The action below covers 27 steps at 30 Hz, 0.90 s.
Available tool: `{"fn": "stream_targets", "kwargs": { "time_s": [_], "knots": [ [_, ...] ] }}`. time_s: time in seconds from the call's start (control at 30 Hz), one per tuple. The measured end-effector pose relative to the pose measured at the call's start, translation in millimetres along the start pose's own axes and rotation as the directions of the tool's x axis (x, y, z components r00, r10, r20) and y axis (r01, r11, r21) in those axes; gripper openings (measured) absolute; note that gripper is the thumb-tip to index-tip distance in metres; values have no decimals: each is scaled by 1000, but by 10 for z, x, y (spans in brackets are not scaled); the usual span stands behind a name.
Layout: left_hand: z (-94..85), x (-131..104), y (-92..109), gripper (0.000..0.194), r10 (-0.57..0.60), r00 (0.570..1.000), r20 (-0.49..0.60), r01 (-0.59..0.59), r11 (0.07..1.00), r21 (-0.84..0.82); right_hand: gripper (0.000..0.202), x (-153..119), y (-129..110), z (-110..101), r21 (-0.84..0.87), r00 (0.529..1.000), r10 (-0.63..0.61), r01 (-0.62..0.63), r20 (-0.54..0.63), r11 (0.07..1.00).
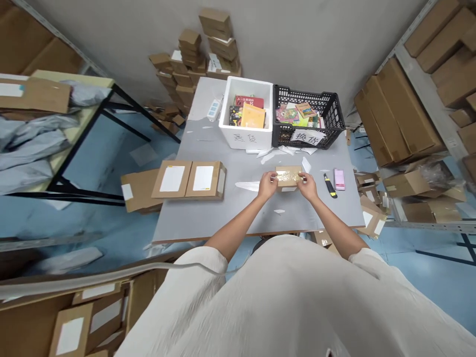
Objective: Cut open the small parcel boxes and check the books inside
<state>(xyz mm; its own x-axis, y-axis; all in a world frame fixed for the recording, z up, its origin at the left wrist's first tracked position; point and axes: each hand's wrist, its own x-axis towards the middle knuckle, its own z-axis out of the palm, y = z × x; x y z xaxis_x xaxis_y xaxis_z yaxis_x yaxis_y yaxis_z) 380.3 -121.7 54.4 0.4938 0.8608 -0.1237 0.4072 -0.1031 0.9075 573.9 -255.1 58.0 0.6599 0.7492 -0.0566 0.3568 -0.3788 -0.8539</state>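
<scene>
**Both hands on a small carton**

The left hand and right hand pinch opposite ends of a small cardboard box resting on the grey table. It looks light and stiff; its ends offer the surest hold. Just right of the grip lies a utility knife, then a pink pad.

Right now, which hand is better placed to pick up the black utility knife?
The right hand, probably. It grips the right end of the small cardboard box, and the utility knife lies just to its right on the table. The left hand is on the box's far side.
</scene>
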Motion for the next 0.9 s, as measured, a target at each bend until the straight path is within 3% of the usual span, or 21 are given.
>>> {"fn": "stream_targets", "kwargs": {
  "time_s": [0.23, 0.37, 0.5, 0.6, 0.73, 0.9],
  "knots": [
    [619, 133, 314, 28, 35, 994, 103, -37, 999, 16, 43, 144, 273, -629, -33, 998, -8, 6, -63, 999],
    [777, 150, 384, 34, 6, 990, 138, -21, 994, 110, 45, 189, 375, -764, -32, 998, 14, -16, -67, 999],
    [775, 120, 458, 35, 133, 988, 73, -148, 948, 281, 49, 214, 362, -658, 60, 999, 14, -12, -33, 998],
    [752, 65, 525, 29, 196, 972, 126, -223, 942, 251, 47, 240, 310, -504, 156, 1000, -1, -1, 12, 988],
    [675, -14, 516, 32, 92, 993, 73, -109, 953, 282, 39, 264, 302, -360, 193, 994, -20, 0, 105, 981],
    [431, -34, 261, 33, -14, 1000, 9, 11, 955, 296, 27, 232, 408, -302, -25, 998, -10, 11, 60, 1000]
  ]
}}
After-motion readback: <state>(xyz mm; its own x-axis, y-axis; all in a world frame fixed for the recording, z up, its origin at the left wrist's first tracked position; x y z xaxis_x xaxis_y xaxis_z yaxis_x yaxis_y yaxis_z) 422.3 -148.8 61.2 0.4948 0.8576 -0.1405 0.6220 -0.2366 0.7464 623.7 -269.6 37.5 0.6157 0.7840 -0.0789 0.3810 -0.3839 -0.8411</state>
